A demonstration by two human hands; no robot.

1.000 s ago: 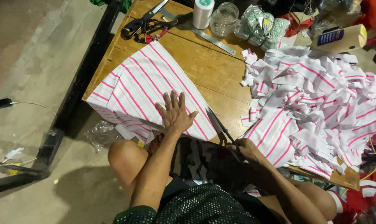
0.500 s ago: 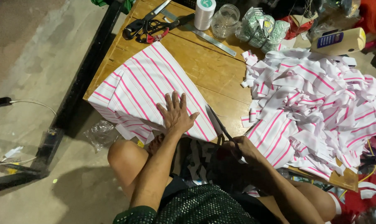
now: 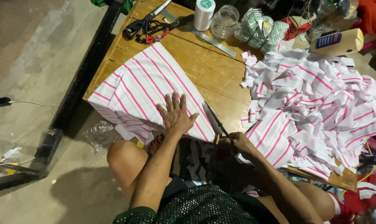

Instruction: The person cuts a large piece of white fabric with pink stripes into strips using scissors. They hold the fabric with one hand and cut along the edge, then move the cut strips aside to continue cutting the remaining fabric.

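Observation:
A folded white cloth with pink stripes [image 3: 142, 89] lies across the near left of a wooden table [image 3: 215, 68]. My left hand [image 3: 176, 114] presses flat on its near edge, fingers spread. My right hand [image 3: 237, 144] grips a pair of scissors [image 3: 218, 122], whose blades point up along the right edge of the cloth. To the right sits a big heap of cut striped strips [image 3: 316, 101].
At the table's far edge are black and red scissors [image 3: 148, 27], a metal ruler [image 3: 204, 35], a white thread spool [image 3: 204, 14], a glass jar [image 3: 225, 20], a bag of green-white items [image 3: 260, 31] and a yellow bottle [image 3: 337, 41]. A black frame [image 3: 67, 112] borders the concrete floor at left.
The scissors have crept slightly further along the right edge of the cloth. My left hand stays pressed on the cloth.

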